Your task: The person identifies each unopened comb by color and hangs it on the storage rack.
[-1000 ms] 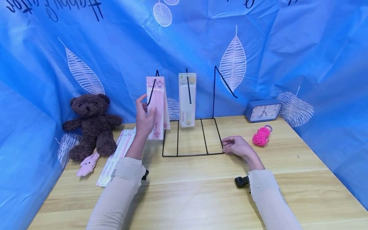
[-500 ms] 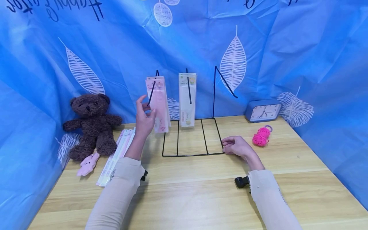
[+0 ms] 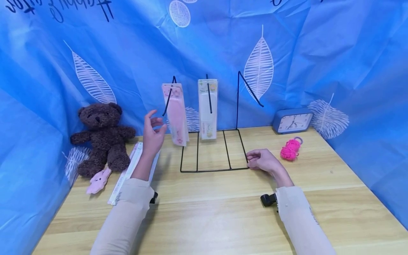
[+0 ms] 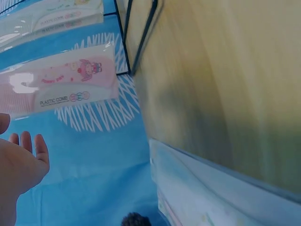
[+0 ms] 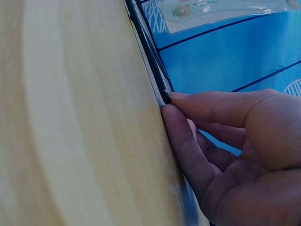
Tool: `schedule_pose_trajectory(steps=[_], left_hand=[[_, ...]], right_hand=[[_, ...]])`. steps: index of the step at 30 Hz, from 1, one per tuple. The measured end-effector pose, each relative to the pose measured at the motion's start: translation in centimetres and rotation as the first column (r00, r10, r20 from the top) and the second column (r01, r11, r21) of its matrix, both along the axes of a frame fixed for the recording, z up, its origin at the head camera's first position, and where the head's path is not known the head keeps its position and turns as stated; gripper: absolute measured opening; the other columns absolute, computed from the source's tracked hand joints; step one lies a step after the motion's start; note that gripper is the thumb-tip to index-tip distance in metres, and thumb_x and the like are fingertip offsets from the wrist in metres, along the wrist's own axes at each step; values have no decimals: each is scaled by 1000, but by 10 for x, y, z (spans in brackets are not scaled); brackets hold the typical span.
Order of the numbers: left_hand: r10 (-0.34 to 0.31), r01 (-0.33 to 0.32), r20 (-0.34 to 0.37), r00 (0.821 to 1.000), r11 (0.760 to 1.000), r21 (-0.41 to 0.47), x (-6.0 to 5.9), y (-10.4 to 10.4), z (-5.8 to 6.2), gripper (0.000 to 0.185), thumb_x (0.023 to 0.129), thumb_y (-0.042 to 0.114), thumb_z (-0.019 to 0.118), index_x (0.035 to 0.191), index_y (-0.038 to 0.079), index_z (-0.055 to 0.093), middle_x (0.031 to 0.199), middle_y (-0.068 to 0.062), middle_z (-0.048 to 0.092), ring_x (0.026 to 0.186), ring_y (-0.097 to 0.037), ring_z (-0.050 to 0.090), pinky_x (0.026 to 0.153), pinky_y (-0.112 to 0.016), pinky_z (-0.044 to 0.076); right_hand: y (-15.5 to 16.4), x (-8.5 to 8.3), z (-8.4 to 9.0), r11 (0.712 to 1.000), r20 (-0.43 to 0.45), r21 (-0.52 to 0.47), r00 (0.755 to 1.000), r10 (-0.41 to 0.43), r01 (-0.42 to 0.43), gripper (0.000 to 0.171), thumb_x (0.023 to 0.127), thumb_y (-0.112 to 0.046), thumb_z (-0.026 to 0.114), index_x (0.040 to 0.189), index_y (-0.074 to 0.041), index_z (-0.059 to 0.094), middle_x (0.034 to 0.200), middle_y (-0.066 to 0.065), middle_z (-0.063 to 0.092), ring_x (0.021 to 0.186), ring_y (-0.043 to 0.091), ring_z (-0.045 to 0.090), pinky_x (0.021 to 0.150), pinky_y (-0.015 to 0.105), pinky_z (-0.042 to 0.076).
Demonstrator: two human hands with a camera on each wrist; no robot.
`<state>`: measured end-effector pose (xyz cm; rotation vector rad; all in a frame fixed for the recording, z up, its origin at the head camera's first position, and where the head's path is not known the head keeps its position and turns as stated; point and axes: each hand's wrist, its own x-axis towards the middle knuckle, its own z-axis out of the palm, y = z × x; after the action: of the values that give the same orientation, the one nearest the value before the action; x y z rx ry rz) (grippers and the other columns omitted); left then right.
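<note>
A black wire display rack (image 3: 214, 171) stands on the table with upright hooks at its back. Pink packaged combs (image 3: 177, 118) hang tilted from its left hook, and packaged combs with green-and-yellow print (image 3: 208, 117) hang from the middle one. My left hand (image 3: 153, 132) is just left of the pink packs, apart from them, fingers loosely bent with nothing between them. In the left wrist view a pink pack (image 4: 59, 82) shows the words "PLASTIC COMB". My right hand (image 3: 264, 162) pinches the rack's front right corner between thumb and finger, also seen in the right wrist view.
More packaged combs (image 3: 130, 173) lie on the table at left, partly behind my left forearm. Beside them are a brown teddy bear (image 3: 103, 140) and a small pink plush (image 3: 98, 181). A blue clock (image 3: 294, 121) and pink yarn (image 3: 290, 150) are at right.
My left hand has let go of the front pink comb pack and drawn back left and slightly down. That pack now hangs tilted with the others. My right hand stays on the rack.
</note>
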<state>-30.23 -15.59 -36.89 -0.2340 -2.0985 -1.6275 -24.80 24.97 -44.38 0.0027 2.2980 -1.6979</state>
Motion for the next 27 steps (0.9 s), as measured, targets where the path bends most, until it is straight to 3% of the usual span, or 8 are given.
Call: schedule_pose_trajectory(steps=[7,15,21,27], left_hand=[[20,-21,47,999,1000,17,5,-19,-9,60,98,1,62,151,14,37,116,-6,52,114,-26,53,93,-35,44],[82,-84,114,990,996,15,13,-41,-19,66,95,5,69,151,11,36,127,-24,51,117,-34,53,96,-37,46],[106,-108,152,983,994,4,18,-53,-23,71,92,10,75,151,9,36,127,-20,52,117,-33,53,97,-37,45],[137,-130,228,964,991,-45,25,-64,-30,74,91,11,77,152,10,35,128,-20,52,117,-33,53,91,-33,45]], right_hand=[[1,0,1,1000,-5,14,1000,5,-5,60,84,11,71,139,17,47,121,26,57,102,26,60,84,28,57],[0,-1,1,1000,-3,10,1000,5,-5,60,84,11,70,139,17,46,121,26,57,100,25,61,84,28,57],[1,-1,1,1000,-5,17,1000,6,-6,60,84,12,71,138,17,47,121,26,58,101,26,60,84,28,57],[1,0,0,1000,-10,17,1000,8,-8,60,83,12,71,138,18,47,120,26,58,101,25,60,83,28,57]])
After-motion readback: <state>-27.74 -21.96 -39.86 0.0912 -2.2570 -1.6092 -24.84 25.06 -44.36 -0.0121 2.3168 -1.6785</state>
